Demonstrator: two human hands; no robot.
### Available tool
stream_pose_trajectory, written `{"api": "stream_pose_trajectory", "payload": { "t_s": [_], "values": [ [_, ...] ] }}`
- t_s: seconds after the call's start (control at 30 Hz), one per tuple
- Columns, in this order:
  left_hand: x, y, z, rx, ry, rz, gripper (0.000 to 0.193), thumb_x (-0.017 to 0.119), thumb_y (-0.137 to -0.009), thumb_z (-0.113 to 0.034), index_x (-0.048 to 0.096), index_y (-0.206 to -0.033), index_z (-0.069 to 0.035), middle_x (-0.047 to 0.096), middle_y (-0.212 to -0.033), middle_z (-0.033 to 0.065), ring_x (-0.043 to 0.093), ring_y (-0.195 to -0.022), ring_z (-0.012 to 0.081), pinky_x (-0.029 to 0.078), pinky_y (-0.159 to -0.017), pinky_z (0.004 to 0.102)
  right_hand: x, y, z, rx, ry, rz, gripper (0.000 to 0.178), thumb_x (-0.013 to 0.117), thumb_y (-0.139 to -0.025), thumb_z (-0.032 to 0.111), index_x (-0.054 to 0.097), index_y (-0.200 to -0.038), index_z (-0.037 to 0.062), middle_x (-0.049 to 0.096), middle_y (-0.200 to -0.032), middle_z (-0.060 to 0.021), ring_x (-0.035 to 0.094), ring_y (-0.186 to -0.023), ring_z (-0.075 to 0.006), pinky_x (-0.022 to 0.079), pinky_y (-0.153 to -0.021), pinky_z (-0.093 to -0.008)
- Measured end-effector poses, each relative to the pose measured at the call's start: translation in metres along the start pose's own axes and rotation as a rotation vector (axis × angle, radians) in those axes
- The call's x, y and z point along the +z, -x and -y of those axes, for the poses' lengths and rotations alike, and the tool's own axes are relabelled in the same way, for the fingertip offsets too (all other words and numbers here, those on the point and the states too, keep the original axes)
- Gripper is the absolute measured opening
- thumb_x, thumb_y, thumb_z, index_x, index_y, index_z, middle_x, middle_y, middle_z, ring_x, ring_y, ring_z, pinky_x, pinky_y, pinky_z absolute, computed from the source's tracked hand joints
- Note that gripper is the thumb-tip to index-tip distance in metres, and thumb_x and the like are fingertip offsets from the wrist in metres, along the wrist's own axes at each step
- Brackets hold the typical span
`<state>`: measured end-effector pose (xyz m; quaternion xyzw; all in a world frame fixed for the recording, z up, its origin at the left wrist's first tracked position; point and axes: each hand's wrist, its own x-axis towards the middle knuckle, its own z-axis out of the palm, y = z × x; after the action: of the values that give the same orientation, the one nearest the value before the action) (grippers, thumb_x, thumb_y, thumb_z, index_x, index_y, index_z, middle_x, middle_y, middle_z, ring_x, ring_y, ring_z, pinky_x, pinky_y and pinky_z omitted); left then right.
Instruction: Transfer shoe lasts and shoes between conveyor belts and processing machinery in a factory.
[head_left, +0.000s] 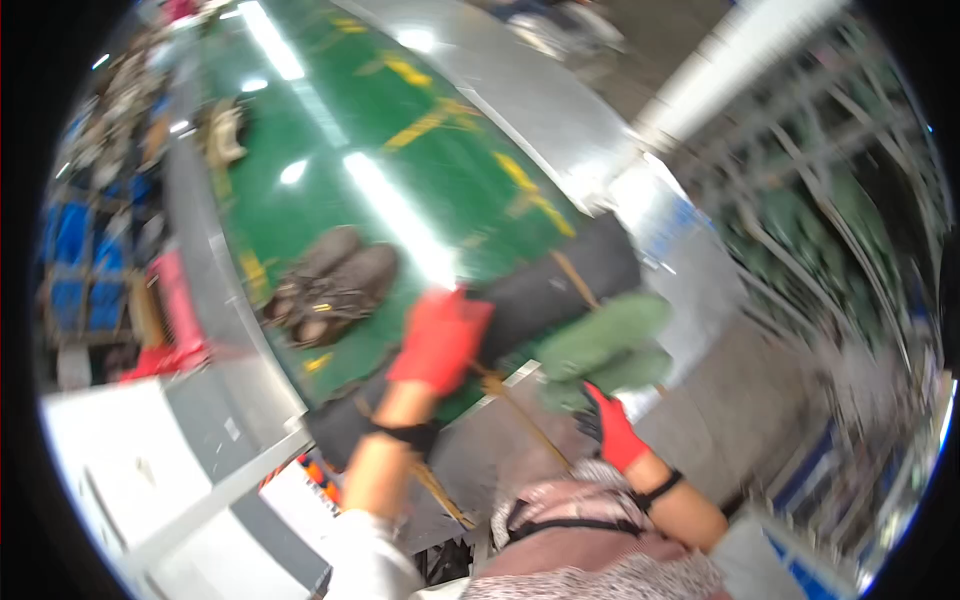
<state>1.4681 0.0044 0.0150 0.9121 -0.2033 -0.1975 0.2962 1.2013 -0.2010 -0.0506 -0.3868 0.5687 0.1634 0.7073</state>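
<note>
My right hand (618,432), in a red and black glove, grips the near end of a pair of green shoes (610,345). The shoes are blurred and sit close to the right end of the belt's dark padded edge. My left hand (440,340), in a red glove, is over the near end of the green conveyor belt (430,190). Motion smears its fingers, so I cannot see whether it holds anything. To its left, a pair of dark brown shoes (335,285) lies on the belt.
A dark padded roll (540,295) crosses the belt's near end. Farther up, a light shoe (228,132) lies by the left rail. Metal racks (800,220) stand at right. Blue crates (85,265), a pink-red item (178,310) and a white cabinet (120,450) are at left.
</note>
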Motion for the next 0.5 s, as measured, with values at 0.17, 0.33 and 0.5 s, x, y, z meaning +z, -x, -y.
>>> {"api": "stream_pose_trajectory", "payload": {
  "t_s": [0.17,0.33,0.5],
  "values": [
    [0.146,-0.004,-0.096,0.092,0.195,0.32,0.067,0.053,-0.095,-0.042,0.039,-0.148,-0.003,0.045,-0.145,0.0255,0.043,-0.135,0.043,0.036,-0.112,0.0485,-0.015,-0.003,-0.007,-0.093,-0.059,-0.053,0.043,0.076,-0.086,0.038,0.066,-0.12,0.0137,0.068,-0.113,0.0028,0.059,-0.08,-0.0139,0.048,-0.069,-0.0278],
    [0.192,0.042,-0.1,0.043,0.099,0.218,0.08,0.055,-0.095,-0.053,0.032,-0.153,-0.003,0.041,-0.15,0.0289,0.036,-0.142,0.0417,0.029,-0.117,0.0496,-0.036,0.015,-0.019,-0.365,-0.108,-0.013,0.036,0.071,-0.09,0.027,0.064,-0.122,0.0101,0.07,-0.105,-0.0021,0.065,-0.085,-0.0178,0.051,-0.073,-0.0311],
    [0.202,0.08,-0.097,-0.238,0.971,0.467,0.045,0.068,-0.091,-0.025,0.061,-0.128,0.001,0.072,-0.109,0.0154,0.071,-0.096,0.0279,0.057,-0.083,0.038,-0.071,0.041,-0.037,-0.371,0.132,-0.2,0.045,0.073,-0.087,0.029,0.062,-0.121,0.0012,0.07,-0.107,-0.0083,0.064,-0.096,-0.0215,0.052,-0.083,-0.0405]
  ]
}}
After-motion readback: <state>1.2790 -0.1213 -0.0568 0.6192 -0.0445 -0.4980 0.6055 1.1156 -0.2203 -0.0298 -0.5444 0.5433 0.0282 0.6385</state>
